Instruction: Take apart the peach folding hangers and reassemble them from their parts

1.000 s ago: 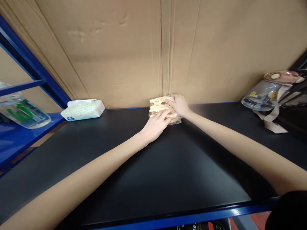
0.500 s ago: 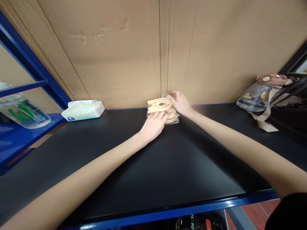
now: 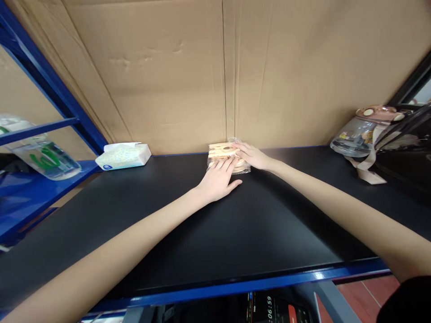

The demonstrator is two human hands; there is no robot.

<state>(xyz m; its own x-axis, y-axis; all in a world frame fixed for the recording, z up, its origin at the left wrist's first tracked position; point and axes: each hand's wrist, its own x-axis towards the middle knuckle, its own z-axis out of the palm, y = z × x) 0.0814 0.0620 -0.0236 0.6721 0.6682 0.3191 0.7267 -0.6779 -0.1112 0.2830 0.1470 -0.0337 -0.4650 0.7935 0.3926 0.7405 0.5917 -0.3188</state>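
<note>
A clear plastic packet [image 3: 218,150] of pale beige, strip-like pieces lies against the cardboard at the back of the black shelf. What the pieces are I cannot tell; more of the same seems stacked beneath. My left hand [image 3: 217,180] rests its outstretched fingers on the packet's front, thumb spread to the right. From the right, my right hand [image 3: 252,156] lays its extended fingers over the packet's upper right part. Both hands are open, and their fingers hide some of the packet.
A tissue pack [image 3: 124,157] sits at the back left. On the blue side shelf stands a clear bottle [image 3: 50,159] with green marking. To the right are a strapped drinking bottle [image 3: 355,134] and a dark bag [image 3: 414,157]. A phone [image 3: 274,307] shows below the front edge [image 3: 249,283].
My right hand has come down from the packet's back right corner onto its top. My left thumb has spread outward, and the packet looks flatter. The view has shifted slightly.
</note>
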